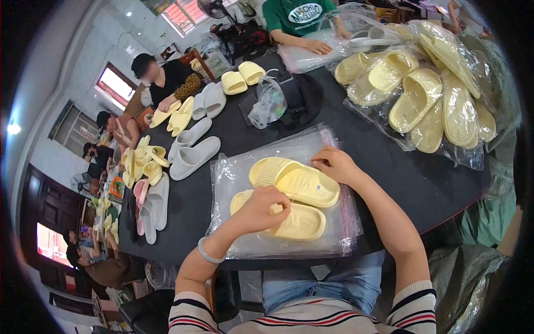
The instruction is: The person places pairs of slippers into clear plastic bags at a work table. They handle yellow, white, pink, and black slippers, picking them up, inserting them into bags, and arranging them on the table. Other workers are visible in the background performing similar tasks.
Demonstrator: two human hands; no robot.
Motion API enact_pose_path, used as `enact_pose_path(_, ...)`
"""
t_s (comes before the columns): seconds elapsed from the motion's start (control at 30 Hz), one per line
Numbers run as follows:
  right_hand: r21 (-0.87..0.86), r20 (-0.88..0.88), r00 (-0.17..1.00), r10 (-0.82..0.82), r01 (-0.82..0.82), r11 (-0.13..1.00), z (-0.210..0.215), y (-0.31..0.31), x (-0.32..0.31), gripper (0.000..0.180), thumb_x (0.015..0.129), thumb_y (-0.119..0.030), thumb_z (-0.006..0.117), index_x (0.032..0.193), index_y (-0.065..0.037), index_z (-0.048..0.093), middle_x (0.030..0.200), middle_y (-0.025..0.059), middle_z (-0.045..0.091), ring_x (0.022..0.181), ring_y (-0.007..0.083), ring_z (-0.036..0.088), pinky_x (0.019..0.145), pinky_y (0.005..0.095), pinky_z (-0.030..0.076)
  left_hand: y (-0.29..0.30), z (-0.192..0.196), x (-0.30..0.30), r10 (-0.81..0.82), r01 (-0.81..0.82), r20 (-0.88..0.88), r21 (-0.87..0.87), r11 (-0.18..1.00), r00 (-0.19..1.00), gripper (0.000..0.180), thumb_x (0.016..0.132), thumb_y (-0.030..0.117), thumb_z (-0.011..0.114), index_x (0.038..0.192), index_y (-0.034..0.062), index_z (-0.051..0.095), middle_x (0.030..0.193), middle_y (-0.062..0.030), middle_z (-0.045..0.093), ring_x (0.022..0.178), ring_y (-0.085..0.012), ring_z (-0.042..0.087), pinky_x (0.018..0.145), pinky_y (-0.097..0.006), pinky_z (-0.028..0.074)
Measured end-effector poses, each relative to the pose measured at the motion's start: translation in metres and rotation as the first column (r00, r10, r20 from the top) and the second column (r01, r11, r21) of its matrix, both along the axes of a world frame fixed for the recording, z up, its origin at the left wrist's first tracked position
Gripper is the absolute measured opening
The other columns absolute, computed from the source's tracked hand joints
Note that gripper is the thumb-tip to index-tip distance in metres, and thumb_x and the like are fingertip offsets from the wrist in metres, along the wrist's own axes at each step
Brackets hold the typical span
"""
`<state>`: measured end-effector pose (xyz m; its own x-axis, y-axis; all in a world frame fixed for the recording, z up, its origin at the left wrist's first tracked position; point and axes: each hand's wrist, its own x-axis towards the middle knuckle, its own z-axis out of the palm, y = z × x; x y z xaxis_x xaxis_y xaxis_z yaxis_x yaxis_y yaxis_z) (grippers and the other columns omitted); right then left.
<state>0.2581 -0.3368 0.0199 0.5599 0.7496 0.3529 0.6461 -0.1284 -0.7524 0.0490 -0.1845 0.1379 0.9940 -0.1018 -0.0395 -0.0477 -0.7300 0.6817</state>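
Beyond the tabletop [403, 172], we see capital lettering [305, 13] on a green shirt [282, 26]; on the tabletop, a yellow slipper's [303, 183] blue mark [318, 187] stays illegible.

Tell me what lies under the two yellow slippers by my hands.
Clear plastic bags in a flat stack, showing around the yellow slippers; whatever is directly beneath them is hidden.

Over on my left, grey slippers [194, 158] line the black table [403, 186], and pink slippers [140, 190] are right there beside them! Further up, a crumpled clear bag [268, 106] sits against something dark. Across from me, a person in a green shirt [292, 23], a fan [214, 8] behind! Far left, a dark brown door [47, 209], and a bright light [14, 129] glowing above!
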Motion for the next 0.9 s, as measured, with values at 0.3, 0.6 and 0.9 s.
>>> enact_pose_path(0.3, -0.052, 0.004, 1.0, 0.022, -0.021, 0.998, 0.008, -0.003, -0.002, 0.02, 0.086, -0.023, 0.063, 0.096, -0.007, 0.07, 0.093, 0.0123, 0.063, 0.08, 0.0271, 0.064, 0.074, 0.035, 0.051, 0.054, 0.065, -0.038, 0.36, -0.297, -0.024, -0.618, 0.728, 0.933, 0.01, 0.088, 0.009, 0.064, 0.095, 0.0014, 0.062, 0.086, 0.0013, 0.061, 0.079, -0.0043, 0.055, 0.072, -0.021, 0.045)
enact_pose_path(0.6, -0.055, -0.036, 0.999, 0.033, -0.035, 0.998, 0.013, -0.006, -0.005, 0.016, 0.084, -0.016, 0.066, 0.095, -0.006, 0.07, 0.094, 0.0108, 0.063, 0.078, 0.0238, 0.064, 0.073, 0.0325, 0.052, 0.208, 0.129, -0.085, 0.72, -0.659, 0.16, -0.306, 0.686, 0.675, 0.008, 0.086, 0.01, 0.061, 0.089, 0.0035, 0.064, 0.07, 0.0013, 0.056, 0.061, -0.007, 0.05, 0.057, -0.021, 0.039)
enact_pose_path(0.9, -0.014, -0.027, 0.996, 0.079, -0.08, 0.997, 0.014, -0.001, -0.006, 0.015, 0.082, -0.011, 0.067, 0.096, -0.006, 0.069, 0.095, 0.0099, 0.062, 0.079, 0.0219, 0.063, 0.072, 0.0314, 0.052, 0.434, 0.18, -0.147, 0.509, -0.955, 0.84, 0.035, 0.294, 0.187, 0.031, 0.088, 0.016, 0.064, 0.115, -0.0007, 0.061, 0.101, -0.0101, 0.066, 0.09, -0.0139, 0.062, 0.074, -0.028, 0.049)
